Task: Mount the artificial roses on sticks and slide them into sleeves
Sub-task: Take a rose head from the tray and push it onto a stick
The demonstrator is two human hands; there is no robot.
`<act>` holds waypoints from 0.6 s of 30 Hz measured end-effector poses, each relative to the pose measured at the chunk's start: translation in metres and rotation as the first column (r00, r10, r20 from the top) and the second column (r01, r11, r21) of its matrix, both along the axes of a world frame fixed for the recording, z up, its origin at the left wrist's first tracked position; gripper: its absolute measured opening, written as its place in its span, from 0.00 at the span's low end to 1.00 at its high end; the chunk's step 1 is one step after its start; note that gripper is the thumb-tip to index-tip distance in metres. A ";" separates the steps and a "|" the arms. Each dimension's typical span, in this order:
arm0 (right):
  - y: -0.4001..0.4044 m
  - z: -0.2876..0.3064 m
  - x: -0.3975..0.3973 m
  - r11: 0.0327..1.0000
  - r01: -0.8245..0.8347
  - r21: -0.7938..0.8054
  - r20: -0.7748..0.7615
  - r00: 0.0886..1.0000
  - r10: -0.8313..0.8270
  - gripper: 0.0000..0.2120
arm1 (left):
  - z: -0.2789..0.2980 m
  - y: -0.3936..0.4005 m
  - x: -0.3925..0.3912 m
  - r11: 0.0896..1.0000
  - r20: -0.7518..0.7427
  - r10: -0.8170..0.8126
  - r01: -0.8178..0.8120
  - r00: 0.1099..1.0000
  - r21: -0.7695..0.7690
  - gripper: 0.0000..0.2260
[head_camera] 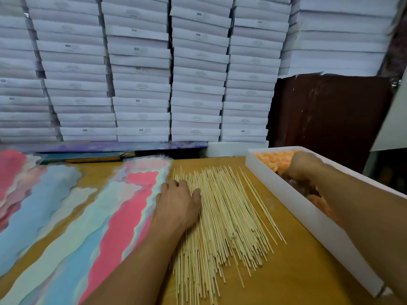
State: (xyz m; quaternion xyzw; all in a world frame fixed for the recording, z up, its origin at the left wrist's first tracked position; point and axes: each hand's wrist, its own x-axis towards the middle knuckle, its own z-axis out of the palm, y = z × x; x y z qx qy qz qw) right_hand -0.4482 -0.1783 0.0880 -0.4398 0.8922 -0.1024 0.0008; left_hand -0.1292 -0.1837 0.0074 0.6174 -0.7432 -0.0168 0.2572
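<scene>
Here, furthest to our left, the coloured sleeves [123, 208] lie fanned in overlapping rows of pink, blue and pale green on the wooden table [286, 271], their long edges running away from us and tilting a little to the right. None holds a rose yet, as far as we can see.

Next comes our left hand [176, 201], palm down on the near-left edge of the pile of sticks [226, 216]. Its fingers are curled at the knuckles and press onto the sticks; whether they have one pinched underneath we cannot tell. The sticks lie nearly parallel, long axis pointing away from us, and they spread from just under this hand out to the right. So the stick to be lifted sits directly beneath the left fingers, and we judge it would come out lengthwise, toward us or upward.

Further right stands the long white box [308, 214], set at an angle beside the sticks. Our right hand [304, 166] reaches into its far end, among the orange roses [273, 159]. The fingers dip below the rim and are hidden, so we cannot say whether they have hold of a rose. The roses lie just ahead of and under that hand, well apart from the left one, and the two must meet over the table between them.
</scene>
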 end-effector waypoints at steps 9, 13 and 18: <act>-0.030 -0.017 -0.007 0.936 -0.313 0.161 0.039 0.950 0.311 0.36 | 0.006 0.009 -0.004 1.000 0.009 -0.015 0.015 1.000 0.008 0.20; -0.037 -0.016 -0.010 0.950 -0.300 0.089 -0.071 0.949 0.306 0.22 | 0.009 0.011 -0.006 0.999 0.010 -0.024 0.023 1.000 0.023 0.19; -0.052 -0.028 -0.007 0.968 -0.248 0.025 -0.015 0.968 0.249 0.23 | 0.010 0.013 -0.006 0.999 0.001 -0.030 0.030 1.000 0.013 0.19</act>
